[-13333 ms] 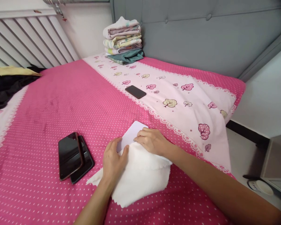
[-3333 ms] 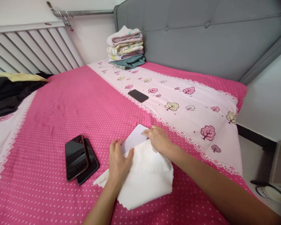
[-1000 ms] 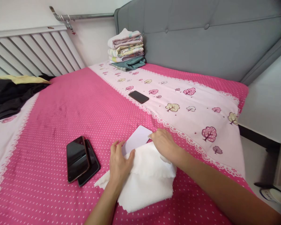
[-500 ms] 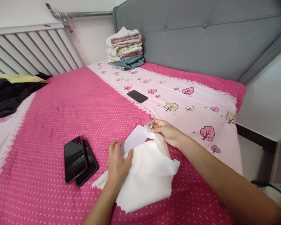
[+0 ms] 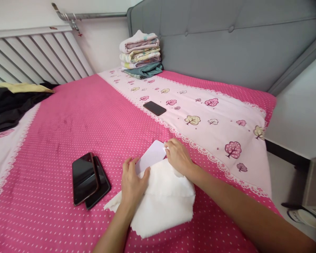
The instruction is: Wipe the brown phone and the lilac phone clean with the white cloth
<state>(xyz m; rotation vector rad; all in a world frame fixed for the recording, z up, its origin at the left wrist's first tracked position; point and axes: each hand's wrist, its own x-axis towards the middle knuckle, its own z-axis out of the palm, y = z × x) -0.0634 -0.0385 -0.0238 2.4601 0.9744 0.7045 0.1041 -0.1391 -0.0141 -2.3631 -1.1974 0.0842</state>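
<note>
A flat, pale lavender phone-shaped slab (image 5: 150, 157) with rounded corners lies on the bed, its near part covered by a white cloth (image 5: 162, 203). My left hand (image 5: 133, 181) grips the slab by its left side, thumb over the cloth and fingers along the edge. At the slab's upper right edge, my right hand (image 5: 177, 154) has its fingers closed on a bunched end of the cloth, which touches the slab there. The rest of the cloth spreads below both hands. Left of my left hand, a black phone (image 5: 84, 179) overlaps another dark phone (image 5: 101, 182).
Another dark phone (image 5: 155, 108) lies farther up the bed (image 5: 76, 116). Folded fabrics (image 5: 140, 52) are stacked against the grey headboard (image 5: 213, 42). Black and yellow clothing (image 5: 10, 105) lies at the left by a radiator (image 5: 37, 56). A white tub (image 5: 304, 218) stands at lower right.
My right hand has moved slightly left and down, bringing the bunched cloth from above onto the slab's upper right edge. My left hand stays in place.
</note>
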